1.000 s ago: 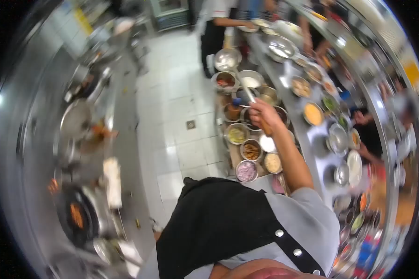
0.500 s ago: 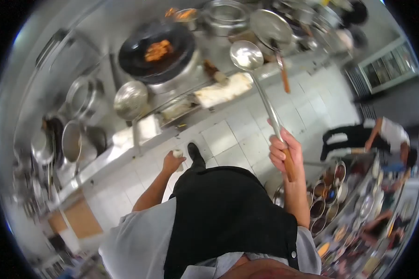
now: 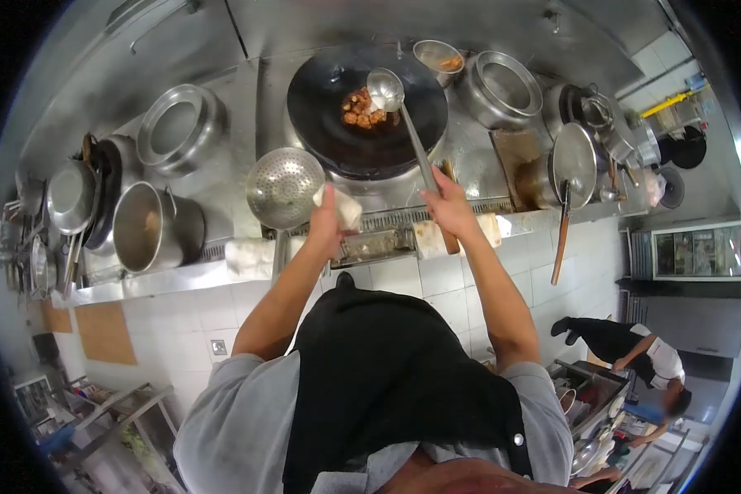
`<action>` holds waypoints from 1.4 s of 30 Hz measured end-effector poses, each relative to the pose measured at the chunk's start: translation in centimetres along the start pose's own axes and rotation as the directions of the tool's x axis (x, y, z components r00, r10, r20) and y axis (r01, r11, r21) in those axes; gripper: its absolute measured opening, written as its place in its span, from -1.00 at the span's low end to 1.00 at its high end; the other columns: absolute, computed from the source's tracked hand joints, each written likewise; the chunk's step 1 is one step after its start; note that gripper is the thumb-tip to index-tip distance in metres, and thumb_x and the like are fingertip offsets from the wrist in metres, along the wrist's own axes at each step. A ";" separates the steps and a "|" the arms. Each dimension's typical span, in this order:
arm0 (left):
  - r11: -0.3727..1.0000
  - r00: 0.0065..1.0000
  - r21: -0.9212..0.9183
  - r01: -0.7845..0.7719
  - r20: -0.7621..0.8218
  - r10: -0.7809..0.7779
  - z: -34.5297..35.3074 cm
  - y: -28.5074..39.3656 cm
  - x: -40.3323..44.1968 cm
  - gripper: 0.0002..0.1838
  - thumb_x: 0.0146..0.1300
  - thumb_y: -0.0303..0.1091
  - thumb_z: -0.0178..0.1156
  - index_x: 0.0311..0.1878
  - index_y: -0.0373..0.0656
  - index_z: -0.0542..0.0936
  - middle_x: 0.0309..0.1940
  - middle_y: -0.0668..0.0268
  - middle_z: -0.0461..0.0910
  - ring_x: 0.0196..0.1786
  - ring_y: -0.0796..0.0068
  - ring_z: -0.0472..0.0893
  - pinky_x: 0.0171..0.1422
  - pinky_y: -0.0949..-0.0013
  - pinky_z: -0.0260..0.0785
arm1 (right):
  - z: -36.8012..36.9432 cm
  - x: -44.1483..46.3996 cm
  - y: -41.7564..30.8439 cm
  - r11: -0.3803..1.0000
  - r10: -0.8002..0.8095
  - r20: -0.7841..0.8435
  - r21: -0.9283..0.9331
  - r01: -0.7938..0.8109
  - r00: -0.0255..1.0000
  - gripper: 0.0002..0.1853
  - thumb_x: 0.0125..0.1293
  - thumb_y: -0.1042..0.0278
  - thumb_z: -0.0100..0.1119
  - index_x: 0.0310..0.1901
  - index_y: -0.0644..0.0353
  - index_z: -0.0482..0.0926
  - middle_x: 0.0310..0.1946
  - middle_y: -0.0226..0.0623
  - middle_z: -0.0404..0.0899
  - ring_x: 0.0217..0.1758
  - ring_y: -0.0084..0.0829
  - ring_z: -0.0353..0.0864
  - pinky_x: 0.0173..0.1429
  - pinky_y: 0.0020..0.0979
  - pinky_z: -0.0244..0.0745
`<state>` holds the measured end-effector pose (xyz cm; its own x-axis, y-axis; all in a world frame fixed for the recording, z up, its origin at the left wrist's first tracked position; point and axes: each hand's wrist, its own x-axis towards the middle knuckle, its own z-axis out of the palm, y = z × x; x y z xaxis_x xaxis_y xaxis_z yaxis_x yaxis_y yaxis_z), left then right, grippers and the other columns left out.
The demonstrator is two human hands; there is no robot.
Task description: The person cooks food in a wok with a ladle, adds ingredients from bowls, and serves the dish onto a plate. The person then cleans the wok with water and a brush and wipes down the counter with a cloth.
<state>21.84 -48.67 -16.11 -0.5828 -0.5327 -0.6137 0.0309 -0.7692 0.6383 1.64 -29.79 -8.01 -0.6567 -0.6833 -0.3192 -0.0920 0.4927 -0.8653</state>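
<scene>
A black wok (image 3: 314, 115) sits on the stove in front of me, with browned food pieces (image 3: 362, 113) in its middle. The long-handled ladle (image 3: 386, 90) is in my right hand (image 3: 450, 206), fingers wrapped round its handle; its bowl is inside the wok, over the food. My left hand (image 3: 326, 228) is closed on a folded white cloth (image 3: 349, 212) by the wok's near side; whether the cloth touches the wok I cannot tell. Left of that hand lies a perforated strainer (image 3: 285, 189), its handle towards me.
To the left stand a deep metal pot (image 3: 142, 226) and a round metal container (image 3: 173, 123). A small strainer bowl (image 3: 438, 59) and another metal container (image 3: 506, 84) are behind right. A mesh skimmer (image 3: 575, 165) leans at right. A person (image 3: 634, 354) is far right.
The ladle has moved from above the floor at my right into the wok. My left hand has come up with the cloth to the stove's front. My view has turned towards the wok.
</scene>
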 end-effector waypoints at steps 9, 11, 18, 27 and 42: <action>1.000 0.997 0.001 -0.008 -0.080 0.008 5.4 0.1 9.8 -0.60 0.36 -0.15 0.36 0.10 -0.22 0.57 -0.20 0.16 0.72 -0.27 0.25 0.74 -0.38 0.16 0.52 | 1.8 0.0 1.4 0.930 0.042 0.041 -0.366 -0.024 0.998 -0.22 0.46 0.29 0.27 0.66 0.00 0.19 0.31 0.24 0.58 0.37 0.14 0.62 0.45 -0.11 0.50; 0.999 0.992 -0.039 0.002 -0.124 -0.007 6.1 0.2 8.5 -0.74 0.22 -0.43 0.36 -0.04 -0.27 0.61 -0.24 0.13 0.71 -0.33 0.23 0.73 -0.41 0.14 0.52 | 0.8 -1.8 4.8 0.882 -0.199 0.080 -0.419 0.214 0.977 -0.19 0.39 0.33 0.32 0.64 0.01 0.22 0.16 0.27 0.64 0.19 0.22 0.67 0.30 -0.11 0.55; 0.984 0.991 -0.118 -0.137 -0.013 0.136 3.5 -1.7 7.4 -0.86 0.24 -0.52 0.32 -0.15 -0.21 0.58 -0.29 0.22 0.65 -0.30 0.33 0.69 -0.23 0.23 0.58 | -4.9 2.5 3.3 0.832 -0.137 0.202 -0.507 0.223 0.970 -0.14 0.41 0.27 0.31 0.68 -0.10 0.13 0.11 0.28 0.66 0.14 0.25 0.68 0.28 0.02 0.55; 0.978 0.909 0.005 -0.209 -0.368 0.196 6.4 -2.0 -5.0 -0.82 0.27 -0.49 0.28 -0.08 -0.28 0.60 -0.22 0.22 0.66 -0.23 0.35 0.68 -0.19 0.28 0.54 | -12.4 -3.9 1.6 0.984 -0.115 0.436 -0.072 0.162 0.893 -0.16 0.45 0.35 0.32 0.69 -0.08 0.15 0.16 -0.01 0.73 -0.01 -0.15 0.76 0.10 -0.16 0.63; 0.976 0.957 -0.023 -0.217 -0.200 0.208 0.0 -3.2 -3.5 -0.85 0.30 -0.50 0.27 -0.08 -0.29 0.65 -0.23 0.20 0.66 -0.24 0.32 0.69 -0.20 0.23 0.56 | -7.7 -6.9 2.4 0.889 -0.309 0.186 -0.292 0.353 0.933 -0.18 0.38 0.41 0.36 0.64 0.02 0.26 0.08 0.03 0.74 -0.05 -0.10 0.76 0.16 -0.20 0.60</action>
<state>23.78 -44.32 -16.04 -0.3888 -0.7407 -0.5479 0.1754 -0.6433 0.7453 0.22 -19.78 -4.90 -0.4451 -0.8897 -0.1021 -0.5323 0.3545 -0.7687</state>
